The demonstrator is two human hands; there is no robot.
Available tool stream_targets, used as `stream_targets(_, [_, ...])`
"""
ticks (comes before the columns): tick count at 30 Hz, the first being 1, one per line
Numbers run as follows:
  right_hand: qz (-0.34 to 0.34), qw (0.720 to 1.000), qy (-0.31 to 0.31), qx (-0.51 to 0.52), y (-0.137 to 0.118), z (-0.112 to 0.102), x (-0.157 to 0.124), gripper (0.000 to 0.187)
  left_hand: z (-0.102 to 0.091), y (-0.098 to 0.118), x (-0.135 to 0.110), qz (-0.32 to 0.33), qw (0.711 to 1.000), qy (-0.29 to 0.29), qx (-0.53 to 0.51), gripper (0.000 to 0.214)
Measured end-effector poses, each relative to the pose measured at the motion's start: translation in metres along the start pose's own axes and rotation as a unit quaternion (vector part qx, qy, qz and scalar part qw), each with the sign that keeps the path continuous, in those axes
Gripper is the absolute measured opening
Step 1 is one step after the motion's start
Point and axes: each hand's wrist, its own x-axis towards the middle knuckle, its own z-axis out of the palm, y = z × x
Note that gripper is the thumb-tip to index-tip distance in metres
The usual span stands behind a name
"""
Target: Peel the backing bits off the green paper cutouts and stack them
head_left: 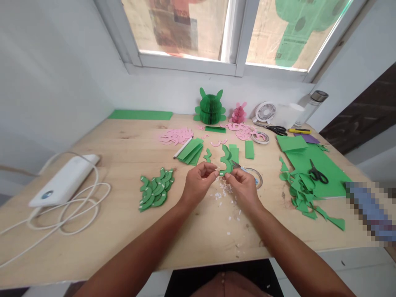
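Note:
My right hand [246, 187] pinches the lower end of a green scalloped paper strip [227, 156], held upright over the table. A small white patch shows near the strip's bottom end. Close beside it, my left hand [199, 180] has thumb and forefinger drawn together; whatever lies between them is too small to make out. Scissors [236, 165] and a tape roll [260, 178] lie just behind my right hand. White paper scraps [223, 190] are scattered below my hands. To the left is a pile of green scalloped strips [156, 189] with white patches on their ends.
Green offcuts [301, 192], black scissors [317, 171] and green sheets [329, 179] lie right. Pink cutouts [176, 136], folded green papers [192, 150] and a green honeycomb paper figure [210, 109] stand or lie farther back. A white device [66, 179] with looped cable [93, 206] occupies the left.

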Motion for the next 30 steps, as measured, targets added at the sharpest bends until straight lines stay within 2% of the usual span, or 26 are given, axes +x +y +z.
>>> stream_targets(4, [0.021, 0.999, -0.005, 0.036, -0.002, 0.000, 0.001, 0.025, -0.002, 0.002, 0.002, -0.094, 0.991, -0.044, -0.080, 0.029])
stream_targets(8, [0.021, 0.999, -0.012, 0.035, -0.003, -0.001, 0.001, 0.027, -0.006, 0.002, 0.003, -0.140, 0.976, -0.112, -0.126, 0.023])
stream_targets(12, [0.021, 0.999, -0.021, 0.042, -0.002, -0.001, 0.001, 0.026, -0.007, 0.002, 0.003, -0.124, 0.976, -0.123, -0.127, 0.016])
stream_targets(19, [0.024, 0.997, -0.023, 0.069, 0.004, 0.000, 0.003, 0.024, 0.001, 0.007, -0.001, -0.061, 0.995, -0.047, -0.066, 0.016])
stream_targets(23, [0.023, 0.996, -0.031, 0.084, 0.005, -0.001, 0.003, 0.028, 0.001, 0.008, -0.002, -0.059, 0.995, -0.057, -0.055, 0.014])
stream_targets(30, [0.029, 0.996, -0.045, 0.068, 0.004, -0.002, 0.002, 0.023, -0.004, 0.010, 0.001, -0.064, 0.994, -0.084, -0.040, 0.015])
